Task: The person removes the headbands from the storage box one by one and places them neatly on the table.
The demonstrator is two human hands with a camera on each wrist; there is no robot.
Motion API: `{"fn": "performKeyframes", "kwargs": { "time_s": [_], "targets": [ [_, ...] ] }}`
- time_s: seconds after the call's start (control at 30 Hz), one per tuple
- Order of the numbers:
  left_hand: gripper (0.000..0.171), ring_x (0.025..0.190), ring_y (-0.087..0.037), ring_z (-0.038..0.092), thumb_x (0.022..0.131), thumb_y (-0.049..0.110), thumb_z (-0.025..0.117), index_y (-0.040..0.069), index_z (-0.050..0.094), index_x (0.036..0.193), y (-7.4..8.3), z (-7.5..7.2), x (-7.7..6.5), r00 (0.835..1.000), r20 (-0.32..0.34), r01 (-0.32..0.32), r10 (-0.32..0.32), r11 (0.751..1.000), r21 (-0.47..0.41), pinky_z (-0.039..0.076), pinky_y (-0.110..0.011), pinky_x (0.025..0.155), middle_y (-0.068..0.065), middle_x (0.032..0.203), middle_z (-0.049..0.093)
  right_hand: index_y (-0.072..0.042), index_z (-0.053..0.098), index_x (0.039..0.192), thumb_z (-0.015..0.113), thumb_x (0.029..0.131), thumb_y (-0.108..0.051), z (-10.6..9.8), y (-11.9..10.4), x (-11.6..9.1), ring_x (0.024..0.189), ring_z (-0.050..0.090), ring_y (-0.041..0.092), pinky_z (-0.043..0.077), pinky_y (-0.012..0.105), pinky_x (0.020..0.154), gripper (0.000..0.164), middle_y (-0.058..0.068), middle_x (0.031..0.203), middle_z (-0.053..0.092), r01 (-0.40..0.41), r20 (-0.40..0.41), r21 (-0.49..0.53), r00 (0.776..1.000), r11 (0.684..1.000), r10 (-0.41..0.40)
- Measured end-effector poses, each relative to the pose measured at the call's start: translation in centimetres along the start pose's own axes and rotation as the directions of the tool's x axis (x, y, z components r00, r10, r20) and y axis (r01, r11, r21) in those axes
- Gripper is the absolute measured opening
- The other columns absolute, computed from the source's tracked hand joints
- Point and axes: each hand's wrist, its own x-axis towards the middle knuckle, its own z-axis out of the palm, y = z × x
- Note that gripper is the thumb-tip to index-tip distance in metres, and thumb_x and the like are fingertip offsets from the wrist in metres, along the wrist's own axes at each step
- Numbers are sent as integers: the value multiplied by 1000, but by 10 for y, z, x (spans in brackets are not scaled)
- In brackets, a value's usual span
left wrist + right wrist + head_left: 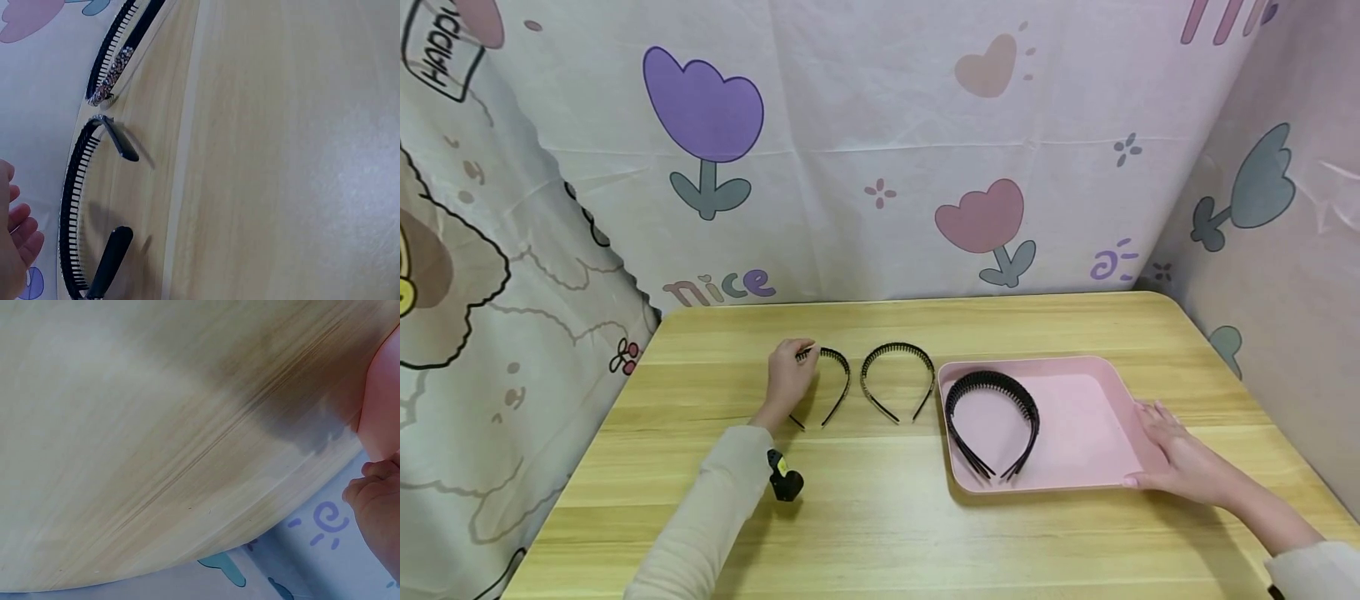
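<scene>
In the head view, my left hand (792,373) is at the upper left of a black toothed headband (847,375) on the table, covering part of its arc. In the left wrist view, the loosely bent fingers (31,245) appear beside a headband (70,206), with a gap between. A second loose headband (897,344) lies to its right. At the left end of a pink tray (1082,433), several black headbands (992,383) lie stacked together. My right hand (1183,458) rests against the tray's right end, fingers spread along the side and thumb near the front corner.
The wooden table (865,517) bears the tray and headbands. A patterned cloth (850,100) hangs behind the table and along its sides. A small black device (785,479) is strapped at the left wrist.
</scene>
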Motion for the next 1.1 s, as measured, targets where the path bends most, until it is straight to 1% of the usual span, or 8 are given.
{"fn": "performKeyframes", "kwargs": {
  "time_s": [0.1,0.2,0.33,0.57,0.73,0.93,1.0,1.1],
  "targets": [
    [27,98,-34,58,89,13,59,-7,64,106,3,2,-1,1000,-1,8,-8,1000,-23,49,-45,86,-23,105,62,20,20,137,79,69,-27,0,0,0,143,-12,25,-16,6,104,102,44,137,26,-3,6,2,1000,1000,3],
    [27,96,-33,58,89,13,60,-6,64,107,9,6,-4,1000,16,20,-19,999,-40,51,-43,83,-22,105,62,20,20,137,79,68,-28,-1,0,0,143,-10,31,-17,8,105,102,44,137,26,-5,6,6,1000,1000,5],
    [26,98,-34,60,88,11,61,-7,63,107,15,12,-7,1000,20,14,-13,998,-66,52,-43,85,-22,105,63,21,20,137,79,69,-28,0,0,1,141,-5,43,-18,12,108,102,45,136,26,0,2,14,1000,1000,0],
    [26,101,-33,60,89,10,60,-8,63,107,22,22,-12,999,42,20,-16,993,-117,52,-41,88,-21,106,64,22,19,136,79,69,-27,-1,0,1,139,-3,48,-16,3,101,103,45,135,26,-9,15,16,1000,1000,9],
    [27,101,-33,59,89,12,60,-8,63,107,26,30,-16,998,53,-8,16,989,-147,52,-42,87,-21,106,64,21,20,136,79,69,-27,0,0,0,140,-4,47,-17,8,104,102,46,135,25,-7,7,16,1000,1000,7],
    [26,92,-32,61,88,10,62,-9,63,106,31,41,-24,996,66,-48,59,986,-162,54,-41,82,-21,102,65,21,20,137,80,68,-28,2,2,-1,142,-7,40,-19,14,108,103,46,135,25,-2,0,16,1000,1000,2],
    [25,90,-31,61,87,9,62,-8,63,105,35,44,-27,996,70,-50,62,985,-167,54,-41,80,-21,101,65,21,21,136,80,68,-28,3,2,-2,143,-8,35,-18,14,108,103,45,135,26,2,-5,8,1000,1000,-2],
    [23,89,-29,61,87,10,63,-7,65,103,39,49,-30,993,82,-64,79,982,-179,55,-39,78,-20,100,66,21,20,137,79,69,-28,2,1,-1,142,-8,37,-18,9,105,103,45,135,26,-1,3,6,1000,1000,1]
  ]
}}
